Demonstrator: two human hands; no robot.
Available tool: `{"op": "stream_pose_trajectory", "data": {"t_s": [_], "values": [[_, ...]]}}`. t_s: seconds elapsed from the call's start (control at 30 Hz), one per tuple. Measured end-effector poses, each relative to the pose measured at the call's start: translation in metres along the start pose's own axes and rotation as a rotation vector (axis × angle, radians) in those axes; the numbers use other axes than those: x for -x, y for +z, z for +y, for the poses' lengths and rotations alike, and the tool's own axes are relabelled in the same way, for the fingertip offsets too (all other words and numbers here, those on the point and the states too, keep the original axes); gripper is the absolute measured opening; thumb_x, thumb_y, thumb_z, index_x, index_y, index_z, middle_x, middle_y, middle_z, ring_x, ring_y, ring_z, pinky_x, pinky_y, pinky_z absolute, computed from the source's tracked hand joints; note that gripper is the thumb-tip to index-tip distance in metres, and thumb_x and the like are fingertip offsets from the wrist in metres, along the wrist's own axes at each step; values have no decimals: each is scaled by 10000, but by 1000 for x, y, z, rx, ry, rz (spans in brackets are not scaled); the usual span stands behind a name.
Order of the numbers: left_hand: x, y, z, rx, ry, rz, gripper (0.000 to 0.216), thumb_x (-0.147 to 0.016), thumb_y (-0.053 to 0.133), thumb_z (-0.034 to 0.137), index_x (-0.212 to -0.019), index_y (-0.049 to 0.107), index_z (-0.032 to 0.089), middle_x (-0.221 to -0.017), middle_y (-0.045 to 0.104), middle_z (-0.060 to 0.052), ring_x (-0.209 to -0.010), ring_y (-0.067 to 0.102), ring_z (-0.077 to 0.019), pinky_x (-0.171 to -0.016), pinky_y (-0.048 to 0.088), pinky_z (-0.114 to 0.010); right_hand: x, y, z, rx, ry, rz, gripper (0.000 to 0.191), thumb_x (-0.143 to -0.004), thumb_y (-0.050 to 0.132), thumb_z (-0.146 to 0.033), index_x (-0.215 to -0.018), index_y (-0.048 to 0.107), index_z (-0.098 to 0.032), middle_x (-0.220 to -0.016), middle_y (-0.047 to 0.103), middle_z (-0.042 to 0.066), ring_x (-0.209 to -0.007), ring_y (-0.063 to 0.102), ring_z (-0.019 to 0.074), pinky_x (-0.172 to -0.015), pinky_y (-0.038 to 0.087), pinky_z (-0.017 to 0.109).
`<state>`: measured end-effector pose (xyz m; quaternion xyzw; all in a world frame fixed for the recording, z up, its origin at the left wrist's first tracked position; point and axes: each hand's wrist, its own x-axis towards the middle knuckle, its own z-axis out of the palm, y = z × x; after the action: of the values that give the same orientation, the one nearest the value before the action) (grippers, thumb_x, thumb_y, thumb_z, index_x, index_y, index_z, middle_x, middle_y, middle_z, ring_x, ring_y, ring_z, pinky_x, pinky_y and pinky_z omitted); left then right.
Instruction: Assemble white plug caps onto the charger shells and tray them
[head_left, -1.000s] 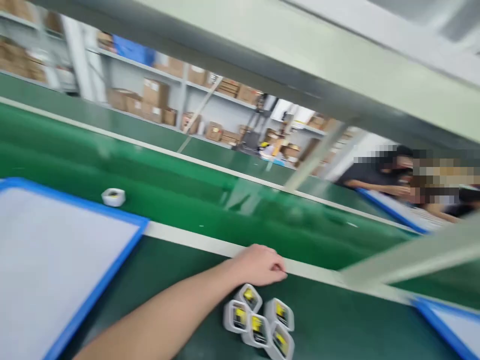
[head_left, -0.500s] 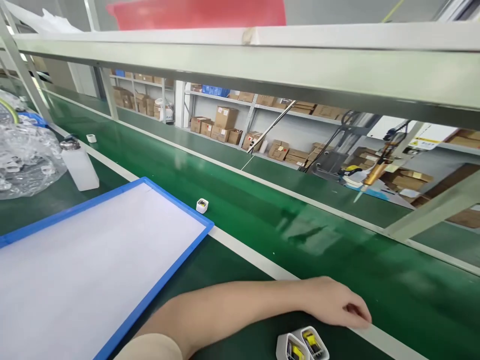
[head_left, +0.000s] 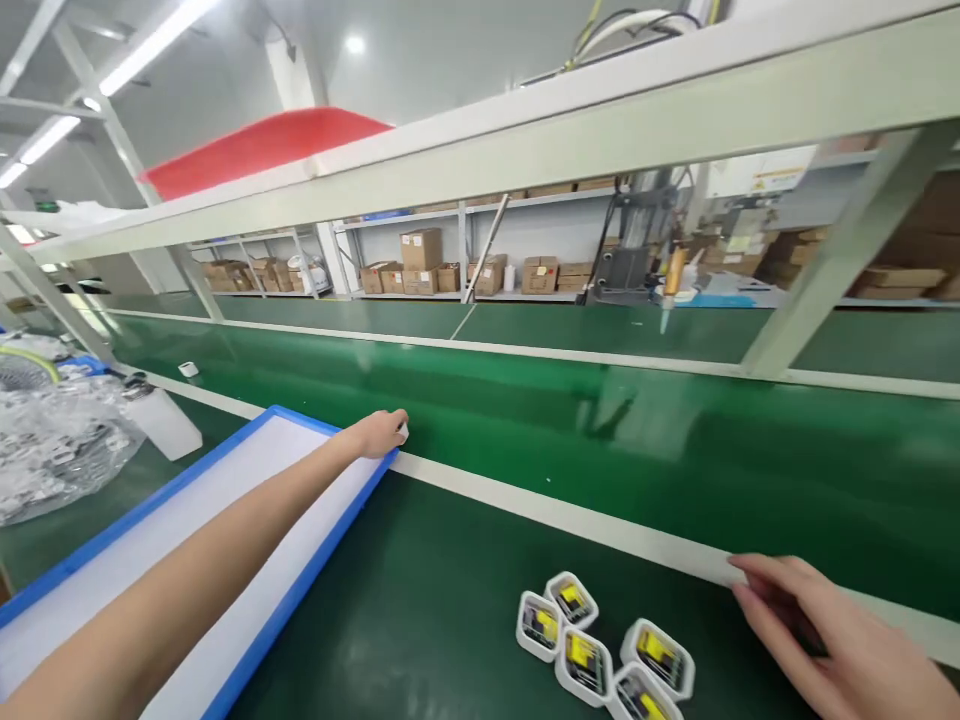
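Observation:
My left hand (head_left: 381, 434) reaches out to the far right corner of the blue-edged white mat (head_left: 251, 500). Its fingers are closed around a small white square housing (head_left: 403, 432), mostly hidden by the hand. At the lower right, my right hand (head_left: 836, 635) hovers by the pale strip along the bench edge, thumb and fingers apart, with nothing in it. Left of it, several white square housings with yellow and black electronic parts inside (head_left: 583, 665) stand in a cluster on the dark green bench top.
A bright green conveyor belt (head_left: 510, 410) runs beyond the bench edge. One more white housing (head_left: 188, 369) sits on it at far left. A white bottle (head_left: 169, 425) and a clear plastic bag of parts (head_left: 64, 430) are at left. A pale shelf beam (head_left: 480, 165) crosses overhead.
My left hand has swung from the right side over to the far left and closed on the white housing by the mat's corner. My right hand has come into view. The camera has tilted up.

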<state>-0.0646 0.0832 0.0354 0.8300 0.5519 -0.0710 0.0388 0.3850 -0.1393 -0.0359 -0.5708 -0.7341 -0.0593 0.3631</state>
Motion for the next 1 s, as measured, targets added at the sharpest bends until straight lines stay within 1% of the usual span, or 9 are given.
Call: {"op": "stream_pose_trajectory", "data": {"t_s": [0.1, 0.2, 0.33, 0.43, 0.5, 0.63, 0.7, 0.9, 1.0], "values": [[-4, 3, 34, 45, 77, 12, 320, -995, 566, 373, -1229, 599, 156, -1139, 670, -90, -998, 660, -210, -881, 552, -388, 8, -12, -9, 10, -8, -30, 319, -1041, 454, -542, -1049, 591, -254, -868, 684, 137, -658, 694, 238, -518, 550, 299], [-6, -3, 103, 100, 257, 22, 334, -976, 529, 432, -1213, 589, 204, -1080, 712, -75, -990, 672, -220, -837, 508, -300, 16, -18, -21, 24, -51, -66, 216, -1067, 427, -397, -1087, 558, -226, -891, 668, 97, -661, 670, 213, -558, 537, 295], [15, -4, 202, 126, 526, -19, 434, -890, 544, 608, -1104, 627, 239, -989, 738, -70, -918, 694, -267, -684, 473, -282, 22, -17, -31, 4, -123, -190, 161, -1069, 395, -248, -1128, 541, -218, -954, 649, 66, -726, 651, 188, -630, 517, 292], [33, 0, 240, 84, 657, -130, 478, -855, 553, 655, -1028, 650, 220, -910, 738, -97, -815, 693, -292, -573, 420, -288, 23, -18, -32, -15, -122, -218, 163, -1073, 381, -219, -1141, 529, -219, -976, 641, 62, -772, 645, 191, -646, 506, 294], [40, 0, 241, 97, 728, -233, 498, -896, 493, 661, -1002, 655, 203, -900, 735, -103, -785, 682, -277, -562, 403, -291, 24, -18, -32, -33, -93, -230, 159, -1077, 379, -216, -1141, 524, -220, -968, 634, 59, -736, 629, 181, -613, 491, 285], [50, -3, 212, 290, 804, -349, 547, -1005, 310, 612, -978, 669, 201, -975, 729, -83, -863, 662, -226, -710, 448, -290, 21, -17, -31, -52, -74, -264, 167, -1078, 379, -220, -1152, 529, -217, -985, 638, 72, -723, 626, 178, -590, 487, 281], [56, -5, 195, 344, 770, -349, 527, -1019, 305, 582, -1004, 672, 205, -1012, 721, -76, -906, 653, -221, -759, 451, -290, 20, -15, -31, -44, -82, -277, 175, -1078, 378, -228, -1155, 535, -218, -998, 645, 76, -730, 639, 179, -581, 489, 277], [74, -13, 149, 331, 602, -305, 435, -989, 430, 559, -1082, 680, 214, -1074, 706, -71, -941, 653, -228, -779, 461, -286, 20, -16, -26, -47, -80, -233, 202, -1068, 424, -341, -1141, 581, -236, -1032, 682, 75, -757, 689, 191, -600, 541, 272], [81, -20, 97, 280, 478, -211, 405, -967, 470, 550, -1116, 663, 227, -1146, 690, -66, -1016, 645, -234, -882, 454, -289, 22, -10, -14, -60, -78, -189, 285, -1034, 479, -493, -1102, 640, -267, -1019, 710, 53, -761, 710, 207, -599, 565, 272]]}}
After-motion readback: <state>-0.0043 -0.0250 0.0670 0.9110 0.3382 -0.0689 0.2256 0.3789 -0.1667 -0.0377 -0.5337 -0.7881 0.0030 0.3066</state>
